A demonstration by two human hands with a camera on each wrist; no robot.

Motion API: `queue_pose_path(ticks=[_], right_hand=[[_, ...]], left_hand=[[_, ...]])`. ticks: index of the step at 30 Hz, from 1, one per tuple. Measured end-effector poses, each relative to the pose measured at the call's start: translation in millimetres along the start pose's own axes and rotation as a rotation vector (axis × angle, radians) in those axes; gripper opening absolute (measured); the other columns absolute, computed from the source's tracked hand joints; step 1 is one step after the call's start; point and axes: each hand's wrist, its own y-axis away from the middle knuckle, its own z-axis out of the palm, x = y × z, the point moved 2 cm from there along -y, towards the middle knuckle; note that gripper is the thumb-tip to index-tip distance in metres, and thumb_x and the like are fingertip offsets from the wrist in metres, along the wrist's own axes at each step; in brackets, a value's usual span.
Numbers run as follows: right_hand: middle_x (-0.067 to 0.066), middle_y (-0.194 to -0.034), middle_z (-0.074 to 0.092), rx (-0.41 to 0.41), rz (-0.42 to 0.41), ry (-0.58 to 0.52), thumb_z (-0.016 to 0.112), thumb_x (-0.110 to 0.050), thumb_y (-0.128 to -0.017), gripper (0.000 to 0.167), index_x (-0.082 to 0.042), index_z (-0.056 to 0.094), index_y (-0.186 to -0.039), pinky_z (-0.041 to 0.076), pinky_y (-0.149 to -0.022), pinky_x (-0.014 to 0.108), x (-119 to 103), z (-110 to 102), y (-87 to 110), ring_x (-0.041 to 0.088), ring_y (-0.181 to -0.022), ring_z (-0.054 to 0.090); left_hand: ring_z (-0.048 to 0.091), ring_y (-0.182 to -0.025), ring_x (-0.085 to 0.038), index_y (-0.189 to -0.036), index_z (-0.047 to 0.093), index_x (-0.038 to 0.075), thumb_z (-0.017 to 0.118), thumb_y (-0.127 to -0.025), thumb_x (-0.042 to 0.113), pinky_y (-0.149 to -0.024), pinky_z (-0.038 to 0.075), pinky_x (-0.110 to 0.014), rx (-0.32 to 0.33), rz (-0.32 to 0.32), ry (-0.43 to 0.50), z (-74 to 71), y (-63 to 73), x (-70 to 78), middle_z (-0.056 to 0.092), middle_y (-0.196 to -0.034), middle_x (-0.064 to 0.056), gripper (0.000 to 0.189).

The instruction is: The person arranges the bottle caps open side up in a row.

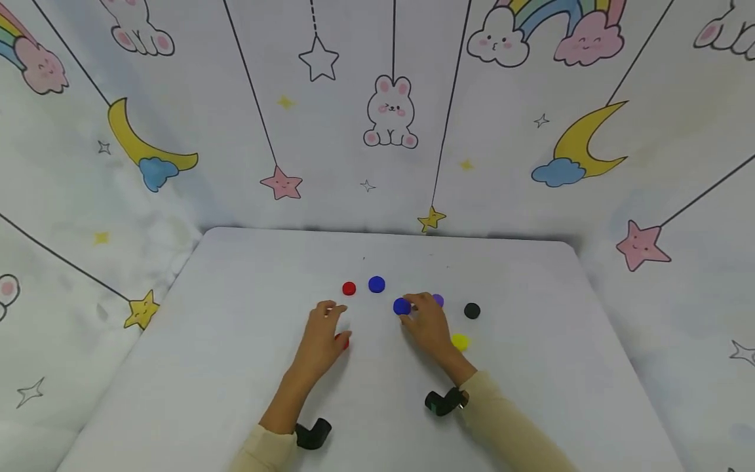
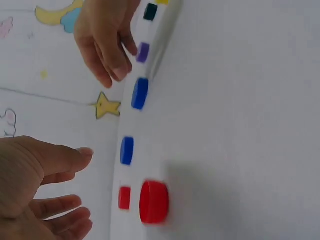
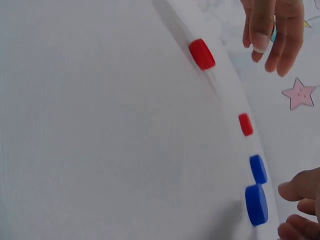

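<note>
- White table (image 1: 236, 288) below a cartoon wall (image 1: 336, 131), in the head view.
- Same view: the left hand (image 1: 320, 337) is released, fingers parted above the near red cap (image 1: 343, 345), its thumb covering part of it. Just past the fingertips lies the far red cap (image 1: 349, 288); the far blue cap (image 1: 376, 284) sits beyond, between the hands.
- Also there, the right hand (image 1: 428, 322) is unclenched, thumb and fingers apart about the near blue cap (image 1: 401, 307). The purple cap (image 1: 439, 299) is partly hidden behind it, the yellow cap (image 1: 460, 341) by the wrist, the black cap (image 1: 472, 311) farther right.
- Left wrist view: the left hand's parted fingers are clear of the near red cap.
- Right wrist view: a gap shows between right thumb and near blue cap, which rests on the table; the left hand's fingers hang relaxed.
</note>
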Motion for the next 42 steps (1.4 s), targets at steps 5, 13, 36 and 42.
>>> queue_pose_path(ticks=[5,13,36,42], right_hand=[[0.016,-0.113,0.064,-0.028,-0.03,-0.066,0.077,-0.007,-0.081,0.047,0.001,0.062,-0.125,0.054,-0.088,0.044,12.8,2.2,-11.7,0.029,-0.101,0.065],[0.02,-0.118,0.063,-0.084,-0.056,0.005,0.077,-0.008,-0.081,0.053,0.005,0.059,-0.129,0.049,-0.098,0.048,16.1,5.9,-16.3,0.034,-0.11,0.061],[0.008,-0.1,0.071,-0.168,-0.082,-0.106,0.083,-0.006,-0.075,0.037,-0.002,0.071,-0.109,0.056,-0.082,0.035,28.8,-17.4,9.7,0.018,-0.09,0.066],[0.006,-0.106,0.072,-0.131,-0.178,-0.177,0.081,-0.008,-0.079,0.037,-0.005,0.07,-0.115,0.058,-0.081,0.032,7.0,-41.3,27.1,0.017,-0.093,0.069]], left_hand=[[0.058,-0.117,-0.031,-0.131,0.058,0.003,0.075,-0.087,0.017,-0.101,0.049,-0.042,-0.119,0.034,-0.09,24.7,-26.6,17.0,0.055,-0.127,-0.018,0.049],[0.06,-0.11,-0.032,-0.134,0.053,-0.003,0.075,-0.087,0.015,-0.098,0.05,-0.042,-0.204,0.047,-0.072,60.3,-66.9,30.9,0.057,-0.122,-0.02,0.055],[0.052,-0.08,-0.012,-0.11,0.067,0.001,0.078,-0.083,0.011,-0.07,0.048,-0.022,-0.296,0.251,0.159,80.3,-59.2,33.6,0.056,-0.091,-0.005,0.031],[0.061,-0.09,-0.015,-0.115,0.067,0.006,0.079,-0.084,0.014,-0.08,0.055,-0.026,-0.272,0.291,0.245,44.6,-40.5,51.5,0.062,-0.1,-0.004,0.034]])
